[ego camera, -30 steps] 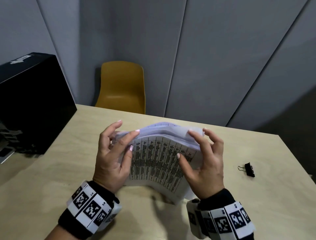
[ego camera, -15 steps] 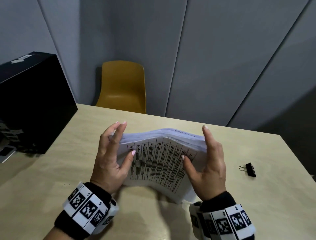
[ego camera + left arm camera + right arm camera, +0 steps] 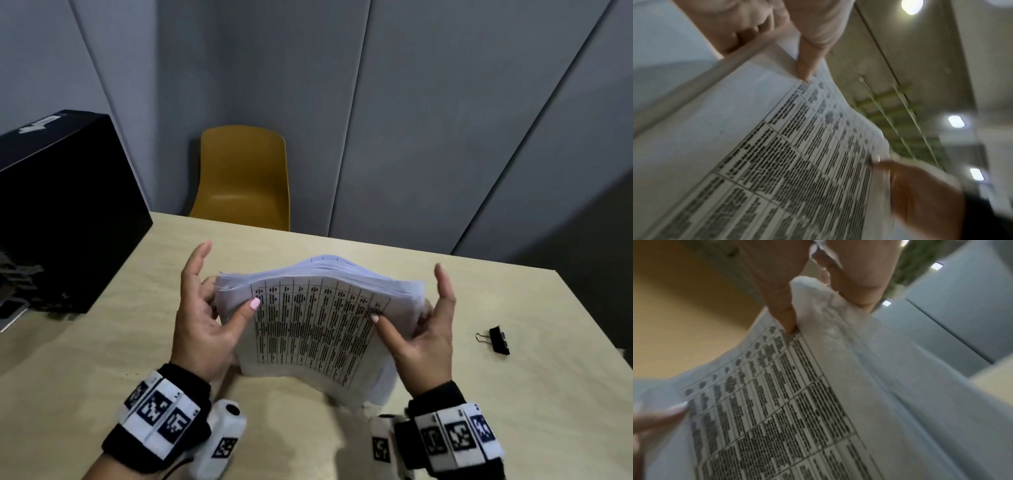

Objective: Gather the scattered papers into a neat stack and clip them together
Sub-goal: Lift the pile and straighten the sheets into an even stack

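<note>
A stack of white papers (image 3: 315, 329) stands on its lower edge on the wooden table (image 3: 102, 342), bowed, with a printed table on the front sheet. My left hand (image 3: 227, 296) pinches its left side, thumb on the front sheet and fingers behind, index finger raised. My right hand (image 3: 400, 313) pinches the right side the same way. The left wrist view shows the papers (image 3: 797, 162) under my left thumb. The right wrist view shows the sheets (image 3: 787, 402) fanned apart near my right thumb. A black binder clip (image 3: 498, 340) lies on the table to the right of the stack.
A large black box (image 3: 61, 212) stands at the table's left. A yellow chair (image 3: 243, 178) is behind the far edge, against grey wall panels. The table's right edge runs just past the clip.
My fingers have come off the stack's top edge and both index fingers now point up. The hands have slid to the stack's sides, and the top edge looks more even.
</note>
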